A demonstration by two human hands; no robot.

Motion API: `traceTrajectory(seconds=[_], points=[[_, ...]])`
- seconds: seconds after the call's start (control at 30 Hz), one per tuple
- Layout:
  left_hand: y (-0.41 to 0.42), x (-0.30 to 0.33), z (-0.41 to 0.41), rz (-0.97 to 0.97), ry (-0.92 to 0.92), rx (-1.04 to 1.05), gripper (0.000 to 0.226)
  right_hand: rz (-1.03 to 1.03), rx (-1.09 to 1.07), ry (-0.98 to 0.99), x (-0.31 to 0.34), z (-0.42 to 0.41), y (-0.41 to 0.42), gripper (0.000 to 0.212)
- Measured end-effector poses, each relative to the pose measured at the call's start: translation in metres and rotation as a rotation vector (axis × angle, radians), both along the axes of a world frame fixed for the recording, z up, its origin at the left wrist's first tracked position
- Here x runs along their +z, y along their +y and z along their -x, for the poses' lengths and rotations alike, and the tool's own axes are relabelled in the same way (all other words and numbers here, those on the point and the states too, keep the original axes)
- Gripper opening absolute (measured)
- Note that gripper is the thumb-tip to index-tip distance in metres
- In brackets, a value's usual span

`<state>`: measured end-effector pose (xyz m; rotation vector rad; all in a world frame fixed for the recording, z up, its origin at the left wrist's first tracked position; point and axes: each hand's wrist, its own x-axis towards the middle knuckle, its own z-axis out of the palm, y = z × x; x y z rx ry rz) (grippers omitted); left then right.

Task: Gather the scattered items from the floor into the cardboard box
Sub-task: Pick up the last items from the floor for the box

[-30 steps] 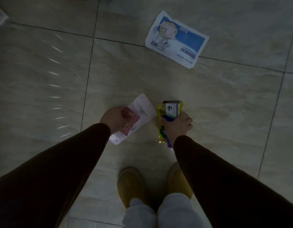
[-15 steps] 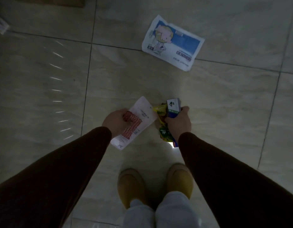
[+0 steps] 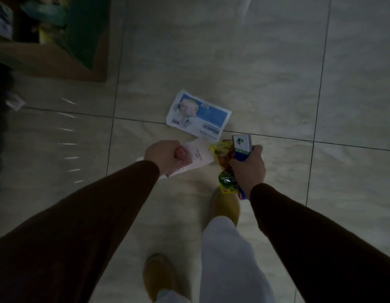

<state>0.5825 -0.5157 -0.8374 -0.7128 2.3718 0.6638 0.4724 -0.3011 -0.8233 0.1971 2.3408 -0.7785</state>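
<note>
Cardboard box (image 3: 58,60) is sitting at the upper left on the tiled floor (image 3: 255,62), well apart from both hands. The left hand (image 3: 162,155) is grasping a white-and-red packet (image 3: 189,158). The right hand (image 3: 248,169) is clenching its grip around a small carton (image 3: 241,145) and a yellow snack packet (image 3: 224,171). A blue-and-white packet (image 3: 198,115) is lying on the floor just beyond them.

Nothing legible tbh. The blue-and-white cartoon packet (image 3: 198,115) on the floor has print strips along its edge, too blurry to read. Same w/ the white packet (image 3: 195,157), small blue box (image 3: 241,145) and yellow-green wrapper (image 3: 225,169), just smudges, no brand or nos.
</note>
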Motion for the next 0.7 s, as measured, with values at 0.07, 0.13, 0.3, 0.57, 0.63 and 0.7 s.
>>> traceTrajectory(seconds=[0.07,0.13,0.3,0.57,0.63,0.7], points=[[-0.006,-0.009,0.038,0.028,-0.018,-0.082,0.021,0.023,-0.009,0.016,-0.003,0.026,-0.003,0.046],[-0.009,-0.025,0.073,0.035,-0.029,-0.138,0.021,0.026,0.006,0.025,-0.009,0.047,-0.003,0.047],[-0.024,-0.088,0.144,0.195,0.016,-0.315,0.044,0.013,0.021,0.036,-0.047,0.085,-0.002,0.047],[-0.037,-0.133,0.176,0.306,-0.132,-0.522,0.04,0.032,0.019,0.03,-0.101,0.101,-0.014,0.048],[-0.033,-0.122,0.168,0.323,-0.142,-0.501,0.036,0.003,0.03,0.036,-0.096,0.101,-0.015,0.048],[-0.032,-0.106,0.157,0.283,-0.142,-0.426,0.03,-0.019,0.039,0.036,-0.081,0.101,-0.017,0.048]])
